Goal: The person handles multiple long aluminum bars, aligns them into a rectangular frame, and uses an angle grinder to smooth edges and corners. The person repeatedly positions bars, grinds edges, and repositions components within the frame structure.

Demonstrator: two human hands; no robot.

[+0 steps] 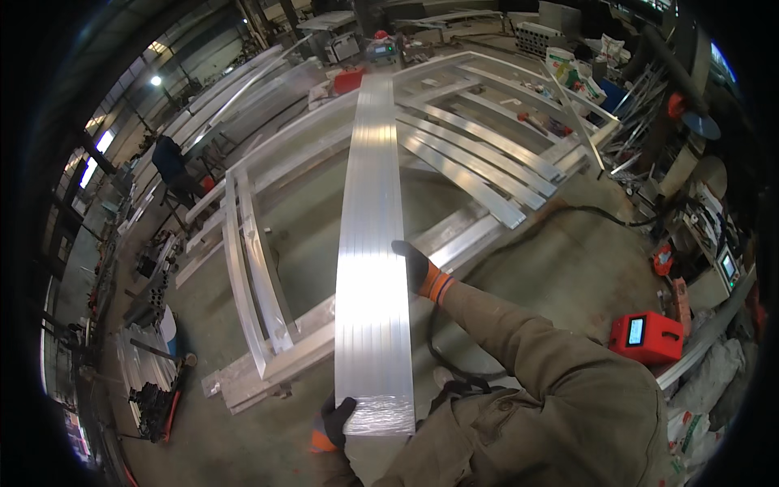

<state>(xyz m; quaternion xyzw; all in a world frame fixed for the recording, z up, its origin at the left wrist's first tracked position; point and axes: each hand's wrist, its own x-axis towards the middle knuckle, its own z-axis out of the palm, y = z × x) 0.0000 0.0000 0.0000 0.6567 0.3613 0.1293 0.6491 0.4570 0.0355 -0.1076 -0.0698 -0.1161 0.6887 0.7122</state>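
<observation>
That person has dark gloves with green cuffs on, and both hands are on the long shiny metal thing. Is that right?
Not quite: the cuffs are orange, not green, as the head view shows. The gloves are dark, and the left hand and right hand are both on the long shiny metal thing.

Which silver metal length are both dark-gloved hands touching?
The wide, ribbed silver metal length in the centre: left hand at its near end, right hand on its right edge. The narrow silver metal bars beside it are untouched.
</observation>
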